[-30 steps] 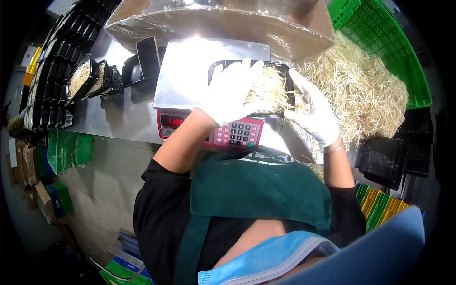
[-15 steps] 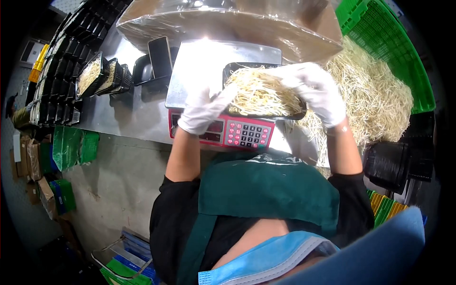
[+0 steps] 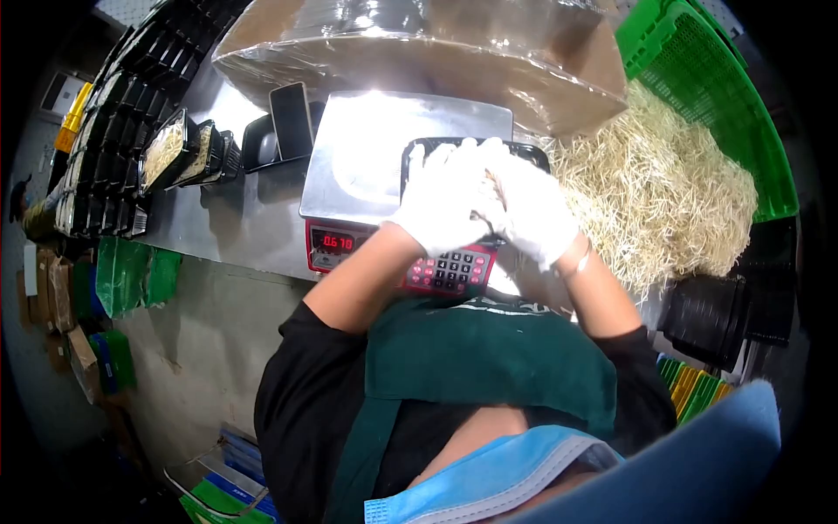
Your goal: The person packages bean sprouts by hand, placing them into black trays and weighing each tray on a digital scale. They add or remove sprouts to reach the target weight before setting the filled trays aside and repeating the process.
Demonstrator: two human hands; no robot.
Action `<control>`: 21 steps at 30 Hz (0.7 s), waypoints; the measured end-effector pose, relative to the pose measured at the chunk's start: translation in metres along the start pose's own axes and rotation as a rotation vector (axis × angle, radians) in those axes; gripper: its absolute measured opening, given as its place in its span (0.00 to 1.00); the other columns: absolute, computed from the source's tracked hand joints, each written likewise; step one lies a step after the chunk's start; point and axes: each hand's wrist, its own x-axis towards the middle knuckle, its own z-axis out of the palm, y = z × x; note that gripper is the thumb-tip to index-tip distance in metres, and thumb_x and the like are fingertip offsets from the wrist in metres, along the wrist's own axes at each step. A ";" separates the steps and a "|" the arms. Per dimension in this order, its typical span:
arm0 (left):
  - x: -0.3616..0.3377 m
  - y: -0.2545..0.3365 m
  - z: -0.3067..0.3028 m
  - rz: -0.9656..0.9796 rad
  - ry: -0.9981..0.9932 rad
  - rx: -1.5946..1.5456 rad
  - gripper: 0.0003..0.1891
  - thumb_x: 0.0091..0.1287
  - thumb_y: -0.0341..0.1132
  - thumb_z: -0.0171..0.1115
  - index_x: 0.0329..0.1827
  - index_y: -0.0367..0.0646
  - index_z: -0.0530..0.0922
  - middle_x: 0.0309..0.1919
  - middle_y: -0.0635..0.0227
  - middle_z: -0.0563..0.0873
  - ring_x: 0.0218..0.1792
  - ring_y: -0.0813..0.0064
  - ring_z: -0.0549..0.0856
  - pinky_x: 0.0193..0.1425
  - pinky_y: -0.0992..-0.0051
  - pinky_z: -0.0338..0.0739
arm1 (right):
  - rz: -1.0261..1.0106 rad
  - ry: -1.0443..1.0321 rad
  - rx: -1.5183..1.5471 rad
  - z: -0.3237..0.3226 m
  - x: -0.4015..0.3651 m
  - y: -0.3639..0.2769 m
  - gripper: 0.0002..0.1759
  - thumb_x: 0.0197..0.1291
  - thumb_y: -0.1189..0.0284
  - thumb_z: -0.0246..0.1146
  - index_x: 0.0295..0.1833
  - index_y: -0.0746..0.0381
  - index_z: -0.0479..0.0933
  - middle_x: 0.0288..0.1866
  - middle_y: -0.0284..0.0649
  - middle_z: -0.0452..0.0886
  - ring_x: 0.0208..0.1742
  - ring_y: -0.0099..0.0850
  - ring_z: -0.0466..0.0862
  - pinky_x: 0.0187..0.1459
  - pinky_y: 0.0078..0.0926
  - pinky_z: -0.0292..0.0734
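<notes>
The left hand (image 3: 443, 199) and right hand (image 3: 534, 210) met over the black tray (image 3: 533, 156) on the scale (image 3: 349, 166), near the desk's (image 3: 249, 231) front edge; grip closure could not be determined

Red digits reading 0.670 are shown on the display (image 3: 337, 242) of the red-fronted scale (image 3: 315, 258). Small marked keys are seen on its keypad (image 3: 452, 269); their figures cannot be read with certainty. White lettering is borne by the green apron (image 3: 489, 358), its upper edge folded, and is illegible. No brand name can be made out.
</notes>
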 end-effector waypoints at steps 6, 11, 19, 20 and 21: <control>-0.012 -0.021 -0.009 0.128 0.115 -0.115 0.47 0.54 0.58 0.67 0.72 0.38 0.61 0.63 0.49 0.73 0.63 0.52 0.71 0.67 0.46 0.59 | -0.270 0.331 -0.193 -0.029 0.009 0.015 0.31 0.54 0.55 0.69 0.58 0.62 0.75 0.54 0.45 0.81 0.57 0.40 0.81 0.57 0.35 0.76; -0.014 -0.023 -0.018 0.201 0.223 -0.035 0.47 0.53 0.55 0.68 0.71 0.34 0.61 0.56 0.47 0.75 0.55 0.52 0.74 0.61 0.58 0.64 | 0.135 0.272 -0.270 -0.070 0.092 0.069 0.17 0.62 0.60 0.63 0.52 0.57 0.81 0.45 0.45 0.85 0.46 0.38 0.85 0.53 0.33 0.78; -0.010 -0.021 -0.017 0.098 0.112 -0.130 0.49 0.54 0.58 0.66 0.73 0.37 0.59 0.60 0.46 0.72 0.58 0.49 0.70 0.64 0.47 0.59 | 0.098 -0.203 -0.159 -0.019 0.249 0.043 0.24 0.59 0.50 0.64 0.40 0.63 0.84 0.35 0.45 0.86 0.40 0.36 0.84 0.48 0.31 0.76; -0.010 -0.021 -0.017 0.092 0.101 -0.135 0.48 0.54 0.58 0.66 0.73 0.37 0.60 0.60 0.46 0.72 0.58 0.49 0.70 0.65 0.47 0.58 | 0.125 -0.243 -0.128 -0.006 0.261 0.047 0.25 0.58 0.49 0.65 0.40 0.63 0.84 0.36 0.46 0.85 0.40 0.38 0.83 0.48 0.31 0.76; -0.010 -0.022 -0.017 0.085 0.091 -0.144 0.48 0.54 0.58 0.66 0.73 0.37 0.60 0.60 0.47 0.72 0.58 0.50 0.70 0.65 0.48 0.58 | 0.152 -0.285 -0.099 -0.001 0.266 0.043 0.26 0.57 0.48 0.66 0.40 0.63 0.84 0.37 0.46 0.85 0.40 0.39 0.83 0.48 0.31 0.76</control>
